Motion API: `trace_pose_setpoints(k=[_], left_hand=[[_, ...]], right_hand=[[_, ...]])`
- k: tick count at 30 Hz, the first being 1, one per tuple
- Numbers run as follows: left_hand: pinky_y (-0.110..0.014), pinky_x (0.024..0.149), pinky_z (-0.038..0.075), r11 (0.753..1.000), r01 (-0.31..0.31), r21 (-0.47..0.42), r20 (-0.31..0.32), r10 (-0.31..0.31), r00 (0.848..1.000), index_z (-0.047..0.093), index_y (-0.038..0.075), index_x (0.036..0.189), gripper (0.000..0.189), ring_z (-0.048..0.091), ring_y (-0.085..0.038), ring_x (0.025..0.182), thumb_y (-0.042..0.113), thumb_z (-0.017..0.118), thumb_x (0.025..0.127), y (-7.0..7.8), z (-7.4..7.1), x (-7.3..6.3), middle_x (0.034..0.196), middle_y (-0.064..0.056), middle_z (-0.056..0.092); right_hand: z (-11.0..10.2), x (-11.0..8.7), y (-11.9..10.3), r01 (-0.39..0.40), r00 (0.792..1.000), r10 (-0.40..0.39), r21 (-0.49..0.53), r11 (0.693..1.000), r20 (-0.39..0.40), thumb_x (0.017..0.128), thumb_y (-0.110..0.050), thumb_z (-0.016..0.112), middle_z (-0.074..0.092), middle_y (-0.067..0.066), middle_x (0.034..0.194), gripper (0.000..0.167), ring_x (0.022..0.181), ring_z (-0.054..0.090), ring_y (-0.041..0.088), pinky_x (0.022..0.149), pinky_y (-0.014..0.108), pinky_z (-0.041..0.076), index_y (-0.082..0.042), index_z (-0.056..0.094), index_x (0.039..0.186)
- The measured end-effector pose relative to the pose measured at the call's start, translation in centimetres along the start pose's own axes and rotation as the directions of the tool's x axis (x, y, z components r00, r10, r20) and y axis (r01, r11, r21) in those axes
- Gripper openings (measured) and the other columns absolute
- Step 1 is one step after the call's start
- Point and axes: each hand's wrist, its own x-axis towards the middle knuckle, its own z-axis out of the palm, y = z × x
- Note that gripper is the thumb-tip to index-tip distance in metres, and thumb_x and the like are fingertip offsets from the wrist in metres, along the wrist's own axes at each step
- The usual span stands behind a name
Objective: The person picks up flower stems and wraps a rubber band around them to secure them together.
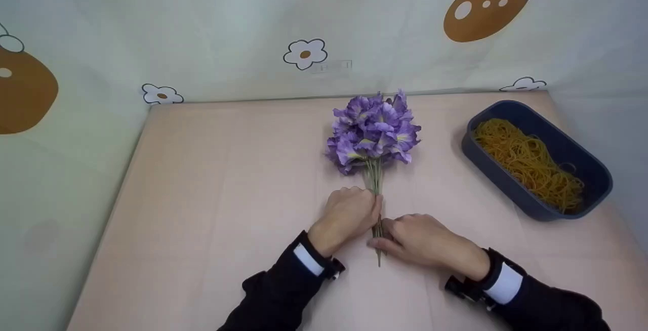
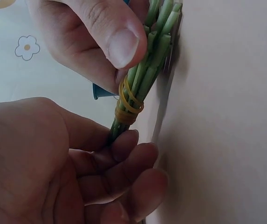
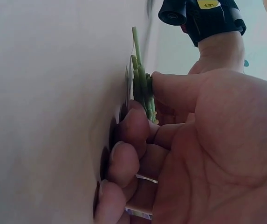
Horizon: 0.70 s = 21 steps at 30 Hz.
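A bunch of purple artificial flowers (image 1: 374,131) lies over the table, blooms pointing away from me. My left hand (image 1: 349,212) grips its green stems (image 1: 373,171) around the middle. Lower down, near the cut ends, my right hand (image 1: 422,240) pinches the stems between thumb and fingers. Between the two hands, a yellow rubber band (image 2: 125,114) is wound several times round the stems, with looser loops on the side toward the ends. In the right wrist view, the stem ends (image 3: 136,46) stick out past the right thumb at uneven lengths.
At the right of the table (image 1: 202,194) stands a dark blue bin (image 1: 486,164) holding a heap of yellow rubber bands (image 1: 526,161). A pale patterned curtain (image 1: 228,32) hangs behind the table's back edge and along its sides.
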Motion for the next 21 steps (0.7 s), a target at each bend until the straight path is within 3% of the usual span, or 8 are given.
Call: trace_pose_setpoints(k=[13,17,21], left_hand=[[-0.038,0.048,0.047,1.0,-0.003,-0.004,-0.005,0.003,1.0,0.052,0.016,0.061,0.049,0.059,-0.025,0.054,0.035,0.048,0.106,-0.5,-0.3,-0.6,0.062,-0.004,0.058],[-0.036,0.049,0.047,0.999,-0.035,-0.023,-0.082,0.033,0.996,0.057,0.016,0.069,0.043,0.059,-0.022,0.055,0.039,0.051,0.105,-1.0,-0.7,-1.7,0.063,-0.001,0.057],[-0.036,0.051,0.05,0.996,-0.093,-0.003,-0.192,0.09,0.977,0.063,0.013,0.081,0.036,0.062,-0.022,0.061,0.038,0.052,0.105,-1.9,-1.7,-3.2,0.071,-0.001,0.061]], right_hand=[[-0.4,0.0,0.1,0.04,0.999,-0.041,0.05,0.998,0.029,0.104,-0.048,0.051,0.045,-0.01,0.064,0.035,0.062,0.059,0.012,0.058,0.037,0.046,-0.02,0.054,0.084],[-1.2,-0.7,0.4,0.079,0.997,-0.078,0.045,0.996,-0.015,0.105,-0.041,0.053,0.049,-0.012,0.07,0.028,0.062,0.052,0.006,0.058,0.032,0.044,-0.019,0.055,0.088],[-2.5,-1.7,1.0,0.09,0.989,-0.09,-0.003,0.996,-0.119,0.104,-0.033,0.057,0.059,-0.011,0.084,0.016,0.075,0.056,0.006,0.066,0.032,0.051,-0.018,0.059,0.098]])
